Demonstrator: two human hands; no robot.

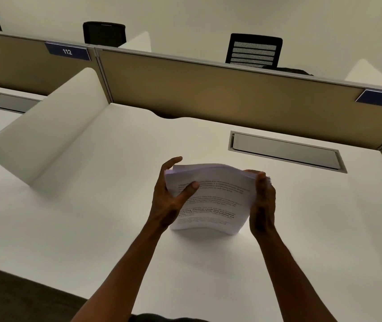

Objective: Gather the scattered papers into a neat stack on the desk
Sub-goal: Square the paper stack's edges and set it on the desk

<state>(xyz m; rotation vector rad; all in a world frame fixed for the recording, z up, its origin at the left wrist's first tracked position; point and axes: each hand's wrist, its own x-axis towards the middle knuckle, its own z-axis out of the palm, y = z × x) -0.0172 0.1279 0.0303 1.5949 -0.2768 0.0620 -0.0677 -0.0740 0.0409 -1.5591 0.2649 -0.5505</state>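
The thick bundle of white printed paper sheets [210, 198] is clamped at centre frame between two bare hands, and its lower edge appears to be stood on the smooth white desk top [92, 217], though actual contact cannot be confirmed. By the left hand [169, 201] the bundle's left edge is gripped: the thumb is laid across the printed face, while the fingers [173, 161] are curled loosely over the upper left corner, half open rather than pressed tight. By the right hand [262, 203] the right edge is pressed with a flat palm, fingers closed together along the side.

A bow is seen in the sheets, and the top edges are fanned unevenly. If the side pressure is increased, the bow could deepen and inner sheets could be creased or squeezed out. If the loose left fingers are relaxed further, the top leaves could be let slip forward and scattered toward the recessed grey cable tray [285, 151] at right of centre. No loose papers are seen elsewhere on the desk
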